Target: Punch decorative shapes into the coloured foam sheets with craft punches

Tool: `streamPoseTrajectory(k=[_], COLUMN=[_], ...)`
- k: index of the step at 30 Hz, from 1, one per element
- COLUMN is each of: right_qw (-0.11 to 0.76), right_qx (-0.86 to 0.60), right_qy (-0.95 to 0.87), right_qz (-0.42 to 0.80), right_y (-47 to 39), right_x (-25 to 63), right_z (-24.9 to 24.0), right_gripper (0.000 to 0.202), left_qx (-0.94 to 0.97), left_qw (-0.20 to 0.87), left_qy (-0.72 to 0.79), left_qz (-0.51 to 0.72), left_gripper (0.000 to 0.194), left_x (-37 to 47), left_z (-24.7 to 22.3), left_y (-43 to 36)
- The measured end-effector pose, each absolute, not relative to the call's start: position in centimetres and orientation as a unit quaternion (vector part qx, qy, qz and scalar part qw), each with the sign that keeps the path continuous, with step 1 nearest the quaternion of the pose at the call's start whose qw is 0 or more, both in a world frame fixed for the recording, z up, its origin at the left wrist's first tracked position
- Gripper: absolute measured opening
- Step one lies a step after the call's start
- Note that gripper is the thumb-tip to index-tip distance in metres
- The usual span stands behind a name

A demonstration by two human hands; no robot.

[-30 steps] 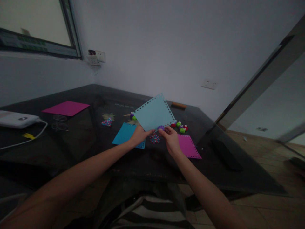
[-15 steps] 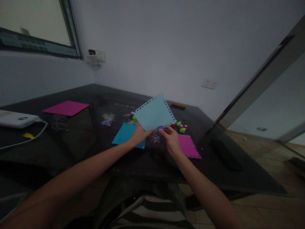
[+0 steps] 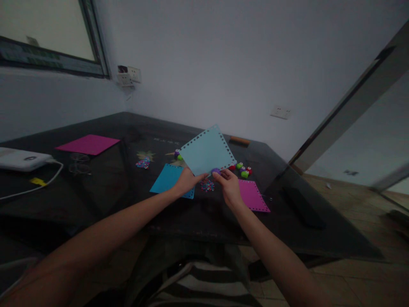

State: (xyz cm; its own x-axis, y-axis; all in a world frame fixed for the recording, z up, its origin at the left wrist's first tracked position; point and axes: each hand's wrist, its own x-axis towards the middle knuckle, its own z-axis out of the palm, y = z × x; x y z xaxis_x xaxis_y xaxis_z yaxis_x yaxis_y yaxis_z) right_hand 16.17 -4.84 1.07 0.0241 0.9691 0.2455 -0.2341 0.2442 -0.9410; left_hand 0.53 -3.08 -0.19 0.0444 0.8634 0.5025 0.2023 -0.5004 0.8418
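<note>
My left hand (image 3: 188,181) is closed on the lower left edge of a light blue sheet of paper (image 3: 207,151), which is tilted up above the table. Small holes run along several of its edges. My right hand (image 3: 228,183) pinches a small purple paper punch (image 3: 216,171) at the sheet's lower corner. Below the sheet lies a pile of tiny coloured paper bits (image 3: 207,185). A blue sheet (image 3: 166,181) with punched edges rests partly under my left hand, and a pink punched sheet (image 3: 254,196) lies beside my right wrist.
Several red, green and purple punches (image 3: 244,170) with white eyes stand right of the sheet. More paper bits (image 3: 142,163) lie to the left. A plain pink sheet (image 3: 88,144), a white device (image 3: 24,159) with a cable, an orange-brown bar (image 3: 239,141) and a dark flat object (image 3: 303,207) are on the table.
</note>
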Motion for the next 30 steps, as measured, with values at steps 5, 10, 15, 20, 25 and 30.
streamPoseTrajectory(k=[5, 10, 15, 20, 25, 30], right_qw=[0.612, 0.613, 0.617, 0.614, 0.606, 0.595], right_qx=[-0.366, -0.366, -0.354, -0.352, -0.357, -0.366], right_qy=[-0.497, -0.491, -0.492, -0.496, -0.508, -0.513], right_qz=[0.494, 0.499, 0.502, 0.503, 0.497, 0.499], right_y=[-4.79, -4.70, -4.59, -4.45, -4.45, -4.27], right_x=[16.19, 16.16, 16.16, 16.29, 16.40, 16.52], right_z=[0.96, 0.91, 0.96, 0.88, 0.88, 0.82], right_gripper=[0.027, 0.026, 0.025, 0.024, 0.024, 0.026], left_qx=[0.664, 0.657, 0.663, 0.667, 0.667, 0.676], left_qw=[0.282, 0.294, 0.297, 0.303, 0.291, 0.286], left_qy=[0.402, 0.405, 0.403, 0.404, 0.411, 0.403], left_qz=[0.564, 0.563, 0.557, 0.547, 0.549, 0.547], left_gripper=[0.046, 0.047, 0.046, 0.042, 0.043, 0.044], left_x=[0.50, 0.50, 0.54, 0.51, 0.49, 0.47], left_z=[-0.02, -0.23, -0.27, -0.29, -0.46, -0.40], left_y=[-3.15, -3.08, -3.07, -3.12, -3.12, -3.16])
